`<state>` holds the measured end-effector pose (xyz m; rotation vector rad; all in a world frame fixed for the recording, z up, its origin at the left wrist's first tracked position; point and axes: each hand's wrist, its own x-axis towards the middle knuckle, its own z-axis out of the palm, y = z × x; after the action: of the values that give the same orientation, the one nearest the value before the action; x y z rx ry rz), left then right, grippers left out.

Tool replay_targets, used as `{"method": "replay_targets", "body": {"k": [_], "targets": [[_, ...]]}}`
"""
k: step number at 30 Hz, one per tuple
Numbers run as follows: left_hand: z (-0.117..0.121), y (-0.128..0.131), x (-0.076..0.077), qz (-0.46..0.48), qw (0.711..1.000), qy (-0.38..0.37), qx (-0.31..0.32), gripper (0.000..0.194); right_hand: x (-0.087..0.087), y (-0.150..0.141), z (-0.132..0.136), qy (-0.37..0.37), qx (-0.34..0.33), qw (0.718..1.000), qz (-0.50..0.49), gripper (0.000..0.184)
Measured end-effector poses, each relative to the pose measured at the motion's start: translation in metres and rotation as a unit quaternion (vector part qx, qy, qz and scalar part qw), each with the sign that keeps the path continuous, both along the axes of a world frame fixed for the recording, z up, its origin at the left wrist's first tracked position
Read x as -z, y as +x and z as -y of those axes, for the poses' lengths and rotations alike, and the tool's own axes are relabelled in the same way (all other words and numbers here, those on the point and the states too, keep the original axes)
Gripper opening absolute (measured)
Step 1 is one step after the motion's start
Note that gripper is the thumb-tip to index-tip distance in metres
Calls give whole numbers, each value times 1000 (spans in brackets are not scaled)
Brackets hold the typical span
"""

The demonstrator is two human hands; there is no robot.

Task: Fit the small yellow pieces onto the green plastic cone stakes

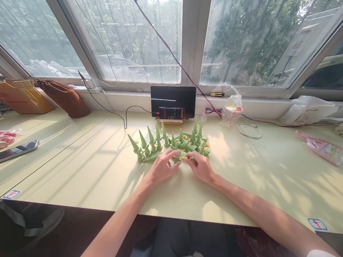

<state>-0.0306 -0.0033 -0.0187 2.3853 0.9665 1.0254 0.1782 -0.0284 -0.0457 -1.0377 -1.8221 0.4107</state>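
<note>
the person's left hand (165, 166) curves its fingers, with a space to the thumb, around one green cone (176, 156) at the near edge of the pile (187, 143); whether they press on it, i cannot tell. the right hand (200, 167) has its fingers narrow, pinching one small yellow piece (182, 157). the hands are close together, probably so that both pieces stay near. five upright cones (150, 137) make a slanted row on the table (88, 175), apart from the pile, maybe to avoid mixing. one green piece (151, 158) lies before them. the pile overlaps too much for an exact count. one phone (175, 113) leans at one tablet (173, 95), probably for easy viewing.
</note>
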Motion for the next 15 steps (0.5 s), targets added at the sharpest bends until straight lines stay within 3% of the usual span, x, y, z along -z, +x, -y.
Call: {"method": "replay_targets", "body": {"k": [15], "targets": [[3,2,-1,-5,1000,2,9,38,-1,1,-1,10,-18,1000,9,16]]}}
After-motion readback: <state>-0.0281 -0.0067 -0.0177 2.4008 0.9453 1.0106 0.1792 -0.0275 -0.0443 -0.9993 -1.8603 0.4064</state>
